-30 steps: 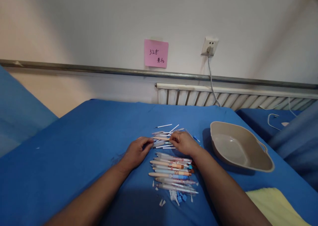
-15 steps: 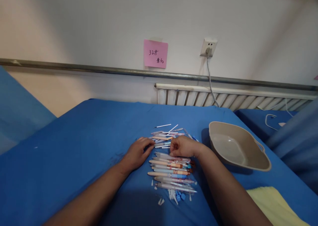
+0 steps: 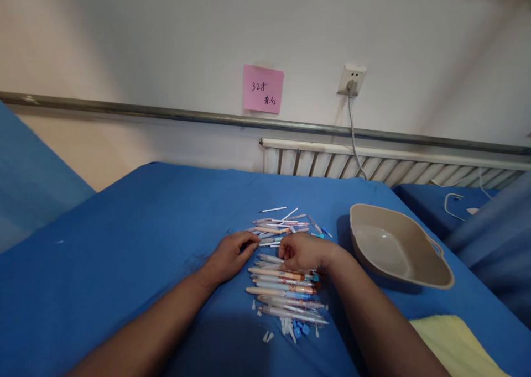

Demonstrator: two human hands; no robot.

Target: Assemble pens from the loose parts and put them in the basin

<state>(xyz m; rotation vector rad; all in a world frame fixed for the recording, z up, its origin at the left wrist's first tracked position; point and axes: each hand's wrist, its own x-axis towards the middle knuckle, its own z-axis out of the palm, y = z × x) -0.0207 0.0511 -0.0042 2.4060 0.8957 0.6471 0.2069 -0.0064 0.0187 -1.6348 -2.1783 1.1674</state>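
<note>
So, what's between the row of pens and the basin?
In the head view, the right forearm lies between the pens and basin, with blue cloth beside it.

my right hand (image 3: 302, 251) has moved from the scattered pens (image 3: 269, 230) toward me, now over the far pens of the row (image 3: 277, 286)

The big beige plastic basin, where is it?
In the head view, the beige plastic basin sits on the blue sheet, to the right of the slim pale pens and beyond the yellow cloth.
</note>
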